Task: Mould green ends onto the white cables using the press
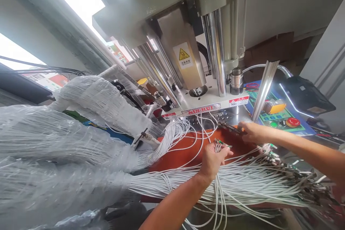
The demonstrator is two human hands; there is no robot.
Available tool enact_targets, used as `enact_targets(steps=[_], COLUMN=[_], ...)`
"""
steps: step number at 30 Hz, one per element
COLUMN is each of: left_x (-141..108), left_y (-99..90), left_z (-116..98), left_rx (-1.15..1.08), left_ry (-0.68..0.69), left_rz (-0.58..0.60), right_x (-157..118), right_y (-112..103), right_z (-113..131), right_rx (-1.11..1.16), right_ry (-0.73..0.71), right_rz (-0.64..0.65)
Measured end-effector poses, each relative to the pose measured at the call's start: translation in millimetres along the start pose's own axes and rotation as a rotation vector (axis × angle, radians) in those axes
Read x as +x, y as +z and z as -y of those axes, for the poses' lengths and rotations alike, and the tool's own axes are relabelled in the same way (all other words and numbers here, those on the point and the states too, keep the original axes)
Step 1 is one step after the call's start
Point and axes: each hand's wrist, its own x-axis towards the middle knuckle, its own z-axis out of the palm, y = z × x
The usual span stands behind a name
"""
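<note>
- We see two bare hands working at the front of a press (121, 21), over a reddish-orange tabletop (176, 160).
- Left hand (211, 160): closed, thumb and fingers pinching a few held cables (217, 147), white, just below their ends; the small green connector ends (223, 144) poke out past the fingertips, and white lengths hang below the wrist.
- Right hand (249, 133): fingers bent in at the right end of a dark metal strip (229, 127), by the press's lower front edge; we can't tell whether it grips the strip or only touches it (fingertips partly hidden).
- We put the held cables in front of the press, above the tabletop, left of the right hand.
- Big spread of white cables (237, 183) lies across the near side, under the left forearm, with a pile of connectors (275, 158) at its right part.
- Looped cables (174, 134) sit left of the hands; a few thin ones run up to the press, below the red-lettered nameplate (204, 110).
- Far left, we mark plastic-wrapped bundles (61, 143).
- On the right, past an upright metal post (265, 90), a control panel (285, 115) with a red button (293, 122) and a green button (273, 124).
</note>
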Motion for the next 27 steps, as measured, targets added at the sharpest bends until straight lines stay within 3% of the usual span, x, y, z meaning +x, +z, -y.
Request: enact_targets(steps=[3,7,10,14,21,27], left_x=[-5,-9,-8,-7,-3,-3], left_y=[-3.2,-5.6,-5.3,-5.0,-4.0,-3.5], left_z=[-4,0,8,15,22,22], left_rx=[0.206,0.478,0.627,0.747,0.886,0.950], left_ry=[0.180,0.535,0.646,0.698,0.907,1.007], left_rz=[-0.034,0.036,0.126,0.165,0.090,0.087], right_x=[-16,-31,-37,-39,-43,-42], right_y=[12,43,62,71,64,66], right_z=[2,9,18,23,27,22], right_rx=[0.463,0.695,0.831,0.859,0.807,0.782], right_ry=[0.043,-0.021,-0.063,-0.085,-0.051,-0.048], right_rz=[0.164,0.086,0.053,0.020,-0.018,-0.022])
